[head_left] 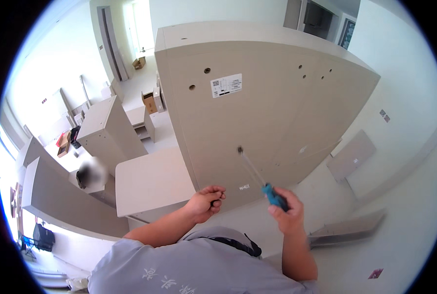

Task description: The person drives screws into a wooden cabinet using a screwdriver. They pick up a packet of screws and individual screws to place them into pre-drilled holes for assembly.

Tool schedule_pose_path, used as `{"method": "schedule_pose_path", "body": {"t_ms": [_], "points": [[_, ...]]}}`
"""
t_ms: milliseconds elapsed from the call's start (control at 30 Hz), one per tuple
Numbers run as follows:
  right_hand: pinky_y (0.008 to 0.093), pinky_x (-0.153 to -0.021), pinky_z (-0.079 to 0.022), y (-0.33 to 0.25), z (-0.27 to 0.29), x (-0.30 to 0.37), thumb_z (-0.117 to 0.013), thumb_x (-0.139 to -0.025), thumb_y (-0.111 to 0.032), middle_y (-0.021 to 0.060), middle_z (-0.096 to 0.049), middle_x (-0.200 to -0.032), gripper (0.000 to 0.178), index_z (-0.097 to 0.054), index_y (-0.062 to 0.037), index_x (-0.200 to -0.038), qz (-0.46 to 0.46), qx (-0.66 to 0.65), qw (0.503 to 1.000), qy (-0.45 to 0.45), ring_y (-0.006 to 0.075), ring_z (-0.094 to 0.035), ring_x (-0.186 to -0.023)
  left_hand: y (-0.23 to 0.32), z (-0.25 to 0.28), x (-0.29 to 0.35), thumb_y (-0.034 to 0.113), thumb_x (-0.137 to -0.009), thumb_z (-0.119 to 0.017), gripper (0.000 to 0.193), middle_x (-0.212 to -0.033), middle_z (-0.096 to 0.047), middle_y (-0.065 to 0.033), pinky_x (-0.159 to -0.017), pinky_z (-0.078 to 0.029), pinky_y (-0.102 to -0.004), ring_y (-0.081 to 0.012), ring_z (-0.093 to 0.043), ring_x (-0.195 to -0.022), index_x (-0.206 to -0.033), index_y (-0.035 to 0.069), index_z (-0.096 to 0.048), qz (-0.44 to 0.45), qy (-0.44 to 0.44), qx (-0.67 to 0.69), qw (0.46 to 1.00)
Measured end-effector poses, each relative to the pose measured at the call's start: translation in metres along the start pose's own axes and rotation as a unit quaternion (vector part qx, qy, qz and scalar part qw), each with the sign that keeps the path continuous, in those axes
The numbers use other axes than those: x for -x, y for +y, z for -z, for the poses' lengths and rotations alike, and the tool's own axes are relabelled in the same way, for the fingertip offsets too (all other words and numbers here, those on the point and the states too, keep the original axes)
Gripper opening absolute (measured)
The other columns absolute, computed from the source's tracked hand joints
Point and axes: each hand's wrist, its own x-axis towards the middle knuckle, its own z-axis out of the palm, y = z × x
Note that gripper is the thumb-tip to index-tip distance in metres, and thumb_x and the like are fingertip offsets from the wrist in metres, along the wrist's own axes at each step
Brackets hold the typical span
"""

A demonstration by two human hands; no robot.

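A large beige cabinet panel [257, 112] stands before me, with several round holes and a white label [226, 85] on its face. My right hand [289, 210] is wrapped round the teal handle of a screwdriver [276, 196]. Its long shaft points up and left, the tip at a dark round hole [240, 149] in the panel; whether it sits inside, I cannot tell. In front of the panel's lower left part, my left hand [207, 203] is closed, fingertips pinched together. Something small and dark may be in its fingers, too small to name.
Left of the panel is a lower beige unit with a flat top [154, 181]; a curved board [64, 196] stands beyond it. Another cabinet [108, 130] and a blurred person [92, 174] are farther left. Loose boards [350, 154] lean at the right wall, and open cartons [149, 102] stand behind.
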Motion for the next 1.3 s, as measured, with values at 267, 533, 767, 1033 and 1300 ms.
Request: {"method": "schedule_pose_path", "body": {"t_ms": [267, 533, 767, 1033, 1300], "points": [[0.0262, -0.073, -0.049, -0.116, -0.091, -0.063, -0.076, -0.084, -0.005, 0.0101, -0.066, -0.103, 0.039, -0.065, 0.0006, -0.121, 0.169, 0.244, 0.951, 0.083, 0.0147, -0.061, -0.083, 0.005, 0.131, 0.042, -0.004, -0.092, -0.044, 0.023, -0.098, -0.055, -0.0077, -0.050, -0.034, -0.0232, -0.0115, -0.041, -0.063, -0.110, 0.006, -0.053, 0.084, 0.035, 0.157, 0.983], [0.0336, -0.067, -0.053, -0.183, -0.153, -0.044, -0.075, -0.077, 0.002, 0.0130, -0.068, -0.105, 0.042, -0.070, -0.0061, -0.118, 0.289, 0.643, 0.694, 0.147, 0.0255, -0.064, -0.077, 0.018, 0.205, 0.056, 0.000, -0.099, -0.044, 0.019, -0.104, -0.059, -0.0072, -0.048, -0.035, -0.0191, -0.0077, -0.041, -0.062, -0.116, 0.008, -0.048, 0.146, 0.012, 0.163, 0.976], [0.0292, -0.057, -0.046, -0.229, -0.177, -0.059, -0.073, -0.083, -0.010, 0.0113, -0.069, -0.103, 0.040, -0.068, -0.0081, -0.122, 0.162, 0.680, 0.714, 0.042, 0.0197, -0.057, -0.067, 0.026, 0.210, 0.040, -0.003, -0.092, -0.045, 0.023, -0.102, -0.058, -0.0073, -0.045, -0.032, -0.0196, -0.0084, -0.040, -0.060, -0.111, 0.007, -0.051, 0.174, -0.028, 0.111, 0.978], [0.0247, -0.055, -0.043, -0.236, -0.179, -0.067, -0.064, -0.098, -0.030, 0.0085, -0.070, -0.090, 0.039, -0.062, -0.0011, -0.125, -0.009, 0.522, 0.844, 0.125, 0.0111, -0.057, -0.065, 0.022, 0.207, 0.039, 0.026, -0.107, -0.050, 0.016, -0.091, -0.058, -0.0010, -0.045, -0.031, -0.0183, -0.0052, -0.039, -0.058, -0.109, 0.011, -0.055, 0.223, -0.096, 0.107, 0.964], [0.0296, -0.065, -0.047, -0.230, -0.167, -0.069, -0.075, -0.089, -0.022, 0.0080, -0.062, -0.080, 0.033, -0.066, -0.0021, -0.113, -0.059, 0.518, 0.850, 0.080, 0.0179, -0.058, -0.070, 0.022, 0.201, 0.042, 0.032, -0.106, -0.052, 0.027, -0.081, -0.051, 0.0012, -0.050, -0.033, -0.0193, -0.0062, -0.038, -0.061, -0.117, 0.007, -0.056, 0.190, -0.081, 0.066, 0.976]]}}
